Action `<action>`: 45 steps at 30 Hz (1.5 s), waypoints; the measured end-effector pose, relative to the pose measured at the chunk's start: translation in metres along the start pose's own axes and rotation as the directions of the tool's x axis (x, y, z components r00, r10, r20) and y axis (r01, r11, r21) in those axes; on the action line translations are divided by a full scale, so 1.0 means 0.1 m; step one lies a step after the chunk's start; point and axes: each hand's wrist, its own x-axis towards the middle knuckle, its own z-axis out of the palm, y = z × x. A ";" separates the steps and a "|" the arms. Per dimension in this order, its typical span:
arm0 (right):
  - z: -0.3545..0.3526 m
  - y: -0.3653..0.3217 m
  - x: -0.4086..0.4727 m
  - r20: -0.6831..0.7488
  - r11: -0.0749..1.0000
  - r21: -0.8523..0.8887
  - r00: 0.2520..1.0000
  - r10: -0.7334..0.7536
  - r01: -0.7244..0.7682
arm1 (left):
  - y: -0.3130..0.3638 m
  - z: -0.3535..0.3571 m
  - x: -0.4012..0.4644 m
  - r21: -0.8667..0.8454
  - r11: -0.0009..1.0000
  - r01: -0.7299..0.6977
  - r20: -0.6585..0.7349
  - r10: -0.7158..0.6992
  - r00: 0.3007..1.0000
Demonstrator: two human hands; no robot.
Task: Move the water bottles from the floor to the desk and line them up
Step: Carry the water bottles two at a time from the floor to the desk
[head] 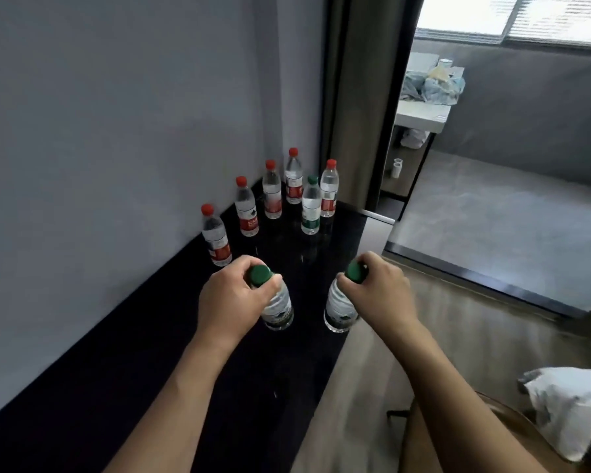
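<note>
On the black counter (171, 353), near its front edge | two green-capped bottles (278, 307) are held upright, one by the left hand (231, 297), one by the right hand (379, 291), fingers curled round the necks | six bottles (311, 208) already stand beyond | full, probably heavy, smooth plastic; neck grip judged secure.

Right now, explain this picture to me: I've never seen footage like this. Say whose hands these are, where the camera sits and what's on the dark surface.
One picture, from a camera worn on a person's head, looking forward and down. The left hand and right hand each grip a green-capped water bottle by the neck: one left, one right, both upright. On the black desk stand five red-capped bottles and one more green-capped one, mostly along the wall.
</note>
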 end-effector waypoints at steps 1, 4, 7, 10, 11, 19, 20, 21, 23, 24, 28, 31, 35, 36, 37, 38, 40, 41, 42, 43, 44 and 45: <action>0.03 -0.02 0.17 0.007 1.000 -0.002 1.000 -0.012 0.012 | -0.01 0.02 0.11 0.014 1.000 0.010 -0.015 -0.010 1.000; 0.19 -0.06 0.72 0.042 0.999 -0.005 0.998 -0.050 0.050 | -0.08 0.11 0.47 0.068 0.997 0.027 -0.052 -0.024 0.998; 0.43 -0.09 1.35 0.092 0.995 0.014 0.990 -0.104 0.103 | -0.16 0.27 0.88 0.112 0.992 0.064 -0.068 -0.057 0.996; 0.73 -0.11 1.92 0.179 0.984 0.027 0.968 -0.176 0.174 | -0.27 0.44 1.24 0.140 0.981 0.138 -0.084 -0.127 0.988; 0.82 -0.11 2.10 0.209 0.981 0.027 0.958 -0.194 0.192 | -0.30 0.49 1.37 0.145 0.975 0.166 -0.091 -0.154 0.984; 1.63 -0.12 3.18 0.379 0.954 0.060 0.878 -0.293 0.292 | -0.57 0.99 2.19 0.168 0.930 0.327 -0.072 -0.319 0.945; 1.73 -0.11 3.24 0.396 0.951 0.063 0.866 -0.304 0.304 | -0.61 1.06 2.26 0.169 0.927 0.334 -0.059 -0.329 0.942; 1.81 -0.10 3.30 0.419 0.947 0.064 0.853 -0.312 0.315 | -0.64 1.12 2.32 0.176 0.925 0.336 -0.046 -0.333 0.942; 1.96 -0.09 3.37 0.464 0.942 0.061 0.827 -0.318 0.329 | -0.71 1.21 2.43 0.208 0.917 0.339 -0.026 -0.341 0.940; 2.01 -0.09 3.40 0.475 0.943 0.062 0.821 -0.316 0.327 | -0.74 1.25 2.47 0.225 0.911 0.347 -0.016 -0.352 0.936; 2.13 -0.11 3.51 0.480 0.943 0.045 0.821 -0.309 0.329 | -0.86 1.40 2.54 0.291 0.881 0.374 0.032 -0.400 0.916; 2.13 -0.11 3.57 0.511 0.934 -0.004 0.804 -0.304 0.356 | -0.89 1.46 2.52 0.301 0.872 0.386 0.035 -0.415 0.909; 2.06 -0.14 3.58 0.555 0.920 -0.101 0.789 -0.265 0.380 | -0.87 1.45 2.48 0.318 0.862 0.395 0.036 -0.428 0.903; 2.04 -0.16 3.57 0.553 0.913 -0.129 0.792 -0.257 0.387 | -0.86 1.44 2.47 0.323 0.860 0.395 0.044 -0.430 0.902; 2.01 -0.17 3.54 0.527 0.902 -0.151 0.805 -0.272 0.404 | -0.85 1.42 2.45 0.328 0.859 0.393 0.051 -0.432 0.900; 1.98 -0.18 3.51 0.473 0.890 -0.159 0.824 -0.312 0.428 | -0.83 1.39 2.42 0.327 0.859 0.394 0.054 -0.434 0.899; 1.93 -0.23 3.40 0.325 0.874 -0.106 0.847 -0.420 0.474 | -0.80 1.30 2.34 0.296 0.865 0.405 0.025 -0.431 0.902; 1.90 -0.27 3.33 0.274 0.869 -0.052 0.844 -0.461 0.492 | -0.78 1.25 2.28 0.278 0.870 0.407 -0.011 -0.421 0.907; 1.89 -0.32 3.27 0.254 0.861 -0.001 0.833 -0.492 0.509 | -0.76 1.18 2.21 0.267 0.874 0.405 -0.054 -0.406 0.912; 1.88 -0.38 3.19 0.253 0.848 0.038 0.816 -0.520 0.529 | -0.74 1.11 2.14 0.263 0.877 0.402 -0.098 -0.390 0.916; 1.88 -0.45 3.11 0.261 0.831 0.073 0.794 -0.549 0.551 | -0.73 1.03 2.06 0.269 0.878 0.397 -0.138 -0.373 0.918; 1.88 -0.53 3.02 0.269 0.810 0.109 0.767 -0.582 0.576 | -0.73 0.94 1.96 0.285 0.873 0.396 -0.177 -0.358 0.917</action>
